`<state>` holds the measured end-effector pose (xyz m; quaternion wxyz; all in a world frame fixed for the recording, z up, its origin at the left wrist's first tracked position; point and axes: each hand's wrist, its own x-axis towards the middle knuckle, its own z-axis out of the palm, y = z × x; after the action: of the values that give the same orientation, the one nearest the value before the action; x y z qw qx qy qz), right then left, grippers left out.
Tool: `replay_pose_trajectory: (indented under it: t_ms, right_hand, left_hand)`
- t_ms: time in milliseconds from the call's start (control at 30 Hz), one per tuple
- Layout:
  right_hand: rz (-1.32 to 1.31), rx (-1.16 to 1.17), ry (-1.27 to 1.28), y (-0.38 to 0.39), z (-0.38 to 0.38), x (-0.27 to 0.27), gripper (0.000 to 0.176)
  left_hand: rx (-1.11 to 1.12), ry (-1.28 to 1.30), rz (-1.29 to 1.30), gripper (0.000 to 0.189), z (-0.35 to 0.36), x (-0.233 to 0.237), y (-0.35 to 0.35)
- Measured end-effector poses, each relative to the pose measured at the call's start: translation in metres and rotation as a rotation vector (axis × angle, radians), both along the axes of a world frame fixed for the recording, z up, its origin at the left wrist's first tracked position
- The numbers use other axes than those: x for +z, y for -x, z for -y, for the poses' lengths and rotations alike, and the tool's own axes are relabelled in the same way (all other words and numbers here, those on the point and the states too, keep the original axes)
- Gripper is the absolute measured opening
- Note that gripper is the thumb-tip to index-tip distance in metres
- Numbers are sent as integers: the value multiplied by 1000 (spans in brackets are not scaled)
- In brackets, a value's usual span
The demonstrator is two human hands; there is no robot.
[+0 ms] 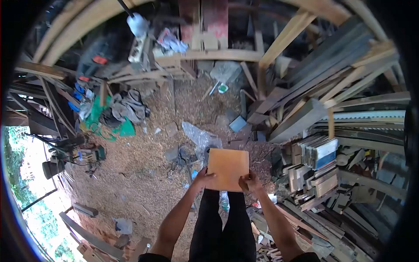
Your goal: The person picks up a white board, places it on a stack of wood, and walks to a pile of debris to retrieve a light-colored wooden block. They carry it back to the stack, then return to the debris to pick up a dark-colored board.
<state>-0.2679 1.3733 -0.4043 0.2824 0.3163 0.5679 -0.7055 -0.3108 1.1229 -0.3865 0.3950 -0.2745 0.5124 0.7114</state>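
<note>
Orange-tan, flat and nearly square, a smooth-looking panel [228, 168] is before black-trousered legs [207, 222]; the left hand [201, 179] grips its left edge, the right hand [251, 182] clasps its right edge, fingers curled. Coarse brown chips [131, 174] lie below.

Shavings [135, 166] all over the floor [118, 198], a clear plastic sheet [198, 134] sprawled near the middle, crumpled grey cloth [128, 106] to the left, and timber [301, 121] piled up right!
</note>
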Motion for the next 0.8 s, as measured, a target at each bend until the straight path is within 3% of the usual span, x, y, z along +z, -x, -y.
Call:
replay_pose_trajectory:
  t_ms: [100,233,300,367,433,467,500,567,667,733,800]
  right_hand:
    - [84,56,-69,12,6,-75,30]
    - [-7,81,-145,38,14,-186,38]
    - [55,147,-204,80,23,-199,42]
    - [-33,256,-267,107,22,-241,46]
    - [-130,382,-439,144,23,-263,51]
    - [-164,348,-392,155,21,-292,52]
    - [-200,314,-348,167,18,-319,55]
    - [-275,434,-646,205,24,-319,54]
    - [-247,432,-664,250,25,-338,56]
    - [-276,489,-893,275,33,-339,54]
    - [-401,545,-925,284,35,-361,59]
  left_hand:
    - [-28,19,29,47,7,-87,11]
    - [-157,117,-281,48,19,-206,42]
    - [-243,330,-196,51,22,-242,69]
    - [-249,228,-189,54,30,-278,104]
    - [-374,221,-373,57,38,-316,140]
    - [-360,231,-394,58,38,-332,155]
    - [-346,242,-417,60,38,-344,171]
    - [-432,365,-348,63,32,-348,210]
    - [-367,328,-416,66,21,-348,254]
    - [-540,577,-464,72,15,-347,278]
    - [-625,679,-420,76,0,-350,287]
